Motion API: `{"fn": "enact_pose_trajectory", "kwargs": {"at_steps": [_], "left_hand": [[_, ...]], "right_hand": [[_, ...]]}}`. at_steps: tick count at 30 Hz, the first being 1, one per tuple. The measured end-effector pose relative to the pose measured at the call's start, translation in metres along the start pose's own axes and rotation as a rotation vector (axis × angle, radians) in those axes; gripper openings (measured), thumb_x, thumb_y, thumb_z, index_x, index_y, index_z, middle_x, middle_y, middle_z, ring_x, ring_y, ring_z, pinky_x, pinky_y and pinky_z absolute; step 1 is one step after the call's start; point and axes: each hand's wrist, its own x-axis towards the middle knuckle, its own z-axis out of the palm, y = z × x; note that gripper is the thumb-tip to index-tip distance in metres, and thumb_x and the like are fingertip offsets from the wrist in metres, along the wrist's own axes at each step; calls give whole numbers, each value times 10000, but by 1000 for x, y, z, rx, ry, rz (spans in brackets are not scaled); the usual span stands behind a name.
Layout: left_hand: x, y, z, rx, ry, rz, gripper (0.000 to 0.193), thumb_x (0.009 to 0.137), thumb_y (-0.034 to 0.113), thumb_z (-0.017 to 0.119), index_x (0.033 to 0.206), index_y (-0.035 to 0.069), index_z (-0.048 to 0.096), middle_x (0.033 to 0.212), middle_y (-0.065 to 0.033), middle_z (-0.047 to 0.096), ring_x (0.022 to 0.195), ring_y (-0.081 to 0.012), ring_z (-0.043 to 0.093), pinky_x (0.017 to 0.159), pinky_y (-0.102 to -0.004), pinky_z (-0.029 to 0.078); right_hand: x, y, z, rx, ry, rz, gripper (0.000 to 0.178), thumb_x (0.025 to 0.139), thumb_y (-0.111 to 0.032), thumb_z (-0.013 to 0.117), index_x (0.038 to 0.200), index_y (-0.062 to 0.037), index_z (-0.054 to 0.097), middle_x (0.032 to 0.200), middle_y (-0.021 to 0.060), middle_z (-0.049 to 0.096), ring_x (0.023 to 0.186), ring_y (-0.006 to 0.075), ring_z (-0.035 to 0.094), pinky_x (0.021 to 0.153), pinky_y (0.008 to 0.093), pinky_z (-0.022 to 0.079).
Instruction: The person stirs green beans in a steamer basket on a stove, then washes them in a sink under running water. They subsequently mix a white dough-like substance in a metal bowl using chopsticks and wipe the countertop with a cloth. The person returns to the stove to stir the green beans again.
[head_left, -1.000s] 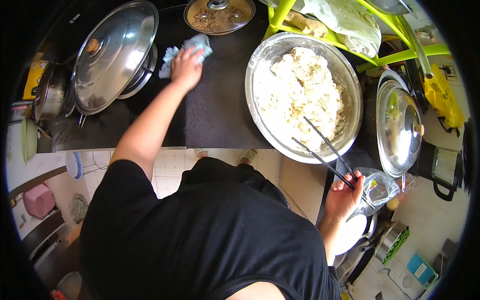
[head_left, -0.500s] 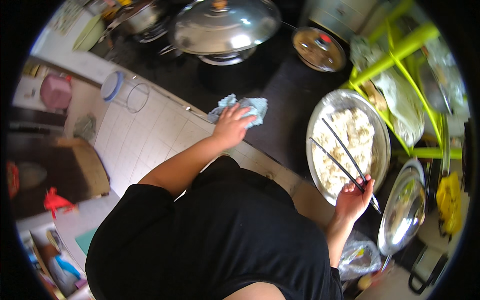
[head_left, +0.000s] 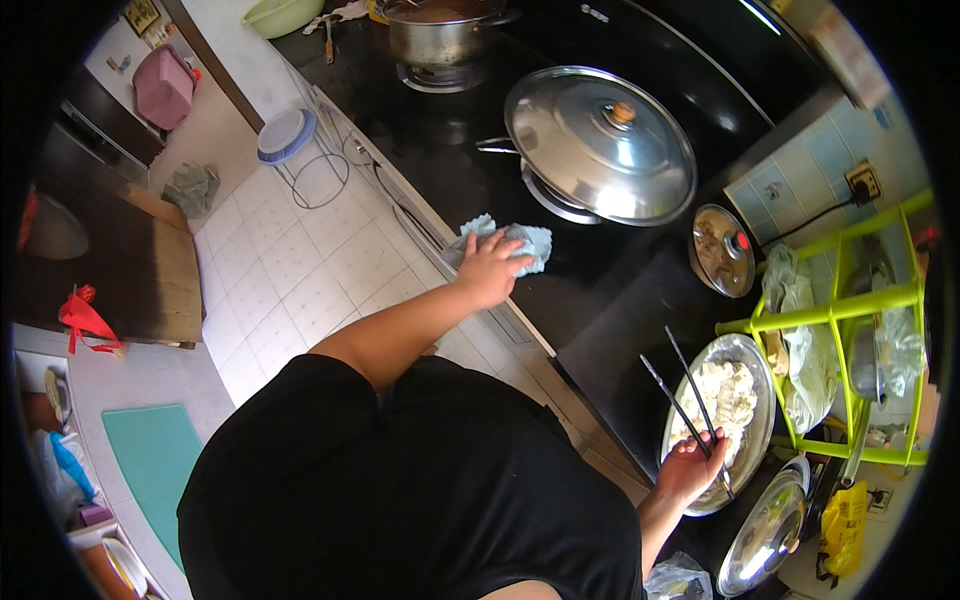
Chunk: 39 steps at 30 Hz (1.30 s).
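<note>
My left hand [head_left: 490, 270] bears down on a light-blue cloth [head_left: 538, 245] at the front edge of the black counter. Its fingers are spread and slightly bent over the bunched cloth, part of which is hidden beneath the palm. To the right, my right hand [head_left: 688, 474] grips a pair of dark chopsticks [head_left: 668, 396] above an oval metal basin [head_left: 767, 375]. White, lumpy food [head_left: 728, 392] fills the basin. The chopsticks' far ends point away from me, past the basin's left rim.
A large lidded wok [head_left: 570, 140] and a steel pot [head_left: 440, 42] stand on the stove. A small glass-lidded pan [head_left: 722, 250] is near the wall. Beside the basin are a green rack [head_left: 835, 315] and a metal lid [head_left: 770, 525]. A stool [head_left: 287, 132] stands on the tiled floor.
My view has turned and shifted, so the stove and basin appear farther right and lower. The left hand stays on the cloth at the counter edge; the right keeps the chopsticks over the basin.
</note>
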Motion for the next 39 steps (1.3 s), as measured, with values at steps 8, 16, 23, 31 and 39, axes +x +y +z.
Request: {"fn": "enact_pose_trajectory", "kwargs": {"at_steps": [8, 16, 23, 31, 39], "left_hand": [[57, -198, -49, 41, 69, -256, 475, 772, 129, 525, 1224, 274, 508, 1369, -27, 364, 1304, -287, 254, 1035, -530, 194], [115, -369, -68, 196, 153, -385, 466, 775, 212, 541, 1234, 280, 492, 1359, -52, 386, 1261, -280, 324, 995, -455, 292], [138, -335, -51, 188, 122, -373, 476, 804, 274, 546, 1272, 286, 458, 1388, -51, 338, 1293, -324, 265, 1027, -493, 212], [116, -276, -43, 139, 73, -196, 507, 823, 375, 540, 1300, 254, 422, 1400, -62, 311, 1298, -326, 240, 1042, -492, 187], [97, -210, -85, -130, 507, 74, 451, 827, 283, 582, 1229, 100, 488, 1331, -144, 375, 1219, -332, 348, 1005, -450, 262]], "right_hand": [[-13, 83, 84, -72, 4, -11, 229, 925, -319, 467, 955, -113, 563, 750, 23, 591, 546, 129, 507, 480, 243, 410], [-34, 135, 139, 1, 177, -94, 252, 908, -326, 490, 954, -95, 579, 738, 56, 608, 534, 161, 523, 469, 261, 399], [-58, 125, 136, 162, 297, -189, 449, 883, -425, 449, 1038, -26, 584, 805, 116, 603, 601, 197, 535, 503, 287, 434], [-57, 106, 132, 199, 265, -243, 478, 905, -410, 382, 1044, 10, 564, 797, 147, 607, 577, 248, 532, 518, 339, 435], [-47, 78, 95, 117, 180, -343, 499, 912, -423, 361, 1092, 9, 533, 906, 161, 597, 688, 279, 557, 566, 364, 462]]}}
